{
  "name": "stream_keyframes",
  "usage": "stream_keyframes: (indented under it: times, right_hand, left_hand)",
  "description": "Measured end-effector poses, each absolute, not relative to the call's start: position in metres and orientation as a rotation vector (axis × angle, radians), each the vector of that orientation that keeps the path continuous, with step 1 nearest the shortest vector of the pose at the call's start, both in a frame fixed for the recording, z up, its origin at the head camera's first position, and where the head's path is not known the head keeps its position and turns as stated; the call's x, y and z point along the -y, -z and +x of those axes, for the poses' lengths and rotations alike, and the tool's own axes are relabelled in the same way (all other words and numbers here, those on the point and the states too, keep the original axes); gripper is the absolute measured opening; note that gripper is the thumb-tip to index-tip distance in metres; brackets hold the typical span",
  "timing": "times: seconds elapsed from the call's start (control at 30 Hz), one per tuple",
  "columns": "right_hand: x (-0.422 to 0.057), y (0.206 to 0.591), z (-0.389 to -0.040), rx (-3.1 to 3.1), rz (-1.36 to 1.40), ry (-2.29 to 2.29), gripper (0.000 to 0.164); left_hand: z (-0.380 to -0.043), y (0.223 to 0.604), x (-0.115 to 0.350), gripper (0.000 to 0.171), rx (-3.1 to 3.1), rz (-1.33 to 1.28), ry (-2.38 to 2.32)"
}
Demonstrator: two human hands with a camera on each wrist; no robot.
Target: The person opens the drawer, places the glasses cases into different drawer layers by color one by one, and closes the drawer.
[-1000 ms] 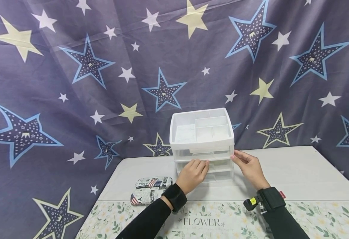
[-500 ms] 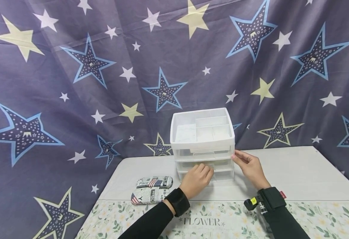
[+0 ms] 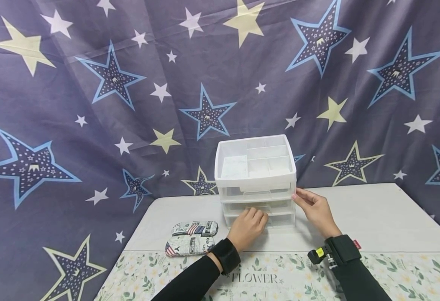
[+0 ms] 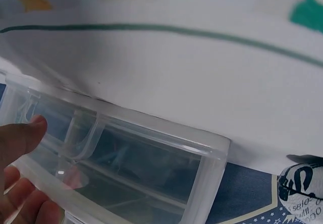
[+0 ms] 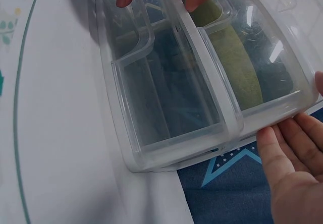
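A white drawer unit (image 3: pixel 255 177) with clear drawers stands upright at the back of the table. My left hand (image 3: pixel 248 228) is at its front, fingers curled at the lip of the middle drawer (image 5: pixel 242 57), which holds something green. Its thumb lies lower, over the front of the bottom drawer (image 4: pixel 136 158). With my right hand (image 3: pixel 318 211) I hold the unit's right front corner; in the right wrist view, its fingers (image 5: pixel 275 151) touch the side wall. The head view hides part of the drawer fronts behind my left hand.
Left of the unit lies a newspaper-print item (image 3: pixel 191 239) in two rounded halves, with flag motifs. A white table cover (image 3: pixel 374 221) with a floral front band lies beneath. Close behind hangs a star-patterned cloth (image 3: pixel 129 83).
My left hand has moved slightly down and to the right along the drawer fronts, then stayed there. My right hand keeps its place at the unit's corner.
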State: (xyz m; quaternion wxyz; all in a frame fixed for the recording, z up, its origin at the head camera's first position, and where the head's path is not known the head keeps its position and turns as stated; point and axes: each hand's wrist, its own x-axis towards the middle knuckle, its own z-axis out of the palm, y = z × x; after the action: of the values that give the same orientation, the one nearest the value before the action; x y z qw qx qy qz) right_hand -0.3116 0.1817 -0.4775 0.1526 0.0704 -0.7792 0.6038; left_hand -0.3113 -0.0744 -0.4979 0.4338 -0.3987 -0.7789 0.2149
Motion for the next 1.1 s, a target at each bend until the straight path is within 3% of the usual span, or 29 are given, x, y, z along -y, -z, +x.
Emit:
stream_keyframes:
  times: [0.33,0.7,1.1]
  right_hand:
    - [-0.181,0.478,-0.312,2.231,0.207,-1.731,0.058]
    - [-0.182,0.478,-0.312,2.245,0.193,-1.721,0.059]
    - [-0.181,0.477,-0.311,2.238,0.203,-1.721,0.058]
  left_hand:
    - [-0.317,0.505,0.072,0.031,1.926,-0.972,-0.508]
    - [-0.325,0.51,0.07,0.045,1.781,-0.96,-0.531]
    - [-0.323,0.51,0.068,0.04,1.769,-0.959,-0.545]
